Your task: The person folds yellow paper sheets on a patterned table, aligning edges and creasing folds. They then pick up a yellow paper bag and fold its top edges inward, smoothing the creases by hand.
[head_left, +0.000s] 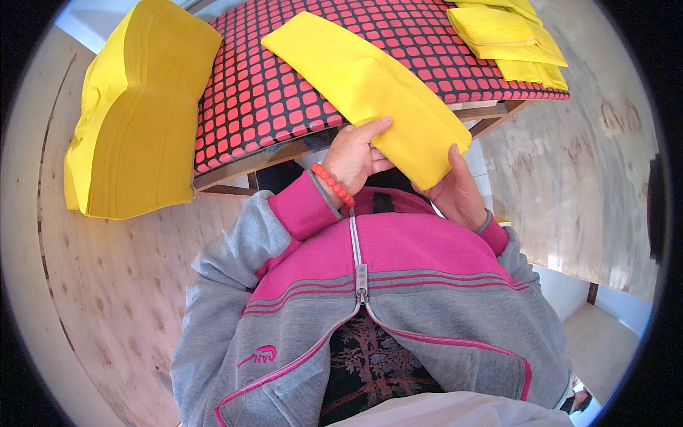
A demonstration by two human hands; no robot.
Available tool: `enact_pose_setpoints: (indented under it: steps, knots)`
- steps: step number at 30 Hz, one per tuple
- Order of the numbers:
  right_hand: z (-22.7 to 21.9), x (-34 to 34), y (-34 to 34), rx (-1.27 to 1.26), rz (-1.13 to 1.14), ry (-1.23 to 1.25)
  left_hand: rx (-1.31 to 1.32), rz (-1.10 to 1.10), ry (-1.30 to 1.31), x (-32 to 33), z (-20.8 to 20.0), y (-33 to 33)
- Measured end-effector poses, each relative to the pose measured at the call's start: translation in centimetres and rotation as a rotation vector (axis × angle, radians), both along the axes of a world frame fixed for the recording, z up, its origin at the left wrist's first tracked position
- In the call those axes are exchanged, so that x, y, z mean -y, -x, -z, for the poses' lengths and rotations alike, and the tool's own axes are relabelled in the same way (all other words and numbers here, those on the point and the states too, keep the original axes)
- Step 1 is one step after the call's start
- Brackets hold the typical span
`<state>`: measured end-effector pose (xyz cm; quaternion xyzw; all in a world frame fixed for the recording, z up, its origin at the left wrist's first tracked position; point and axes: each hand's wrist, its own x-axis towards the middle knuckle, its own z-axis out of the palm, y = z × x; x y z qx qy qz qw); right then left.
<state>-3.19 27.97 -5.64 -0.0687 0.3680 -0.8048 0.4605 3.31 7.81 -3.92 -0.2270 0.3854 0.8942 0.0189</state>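
Observation:
A long, flat folded piece of yellow cloth [388,89] slants from the padded table to my hands, its near end raised over the table's front edge. My left hand [353,153], with a red bead bracelet at the wrist, pinches the cloth's left edge, thumb on top and fingers below. At the near right corner, my right hand [459,193] holds the same cloth with its thumb against the edge. Its fingers are partly hidden beneath the cloth.
The table [238,117] has a red-and-black checked cover and a wooden frame. At its left stands a thick stack of yellow cloth [142,121]. More folded yellow cloths [505,35] lie at the far right corner. Wooden boards [107,285] flank the table.

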Motion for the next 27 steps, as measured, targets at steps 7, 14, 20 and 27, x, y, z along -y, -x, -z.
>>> enact_pose_setpoints:
  steps: [7, 14, 20, 27]
  knots:
    - [-0.4, 2.3, 1.2, -0.07, 0.142, -0.115, 0.041, 0.04, 0.025, 0.1, 0.1, 0.3]
    - [-0.1, 1.7, 3.0, -0.374, 0.207, -0.227, 0.057, 0.115, 0.006, 0.8, 0.3, 0.7]
    - [-1.5, -0.9, 4.9, -0.704, 0.247, -0.377, -0.016, 0.163, -0.179, 2.6, 0.6, 0.9]
    - [-2.0, -5.3, 5.0, -0.434, 0.165, -0.375, -0.07, 0.081, -0.157, 1.5, 0.1, 0.9]
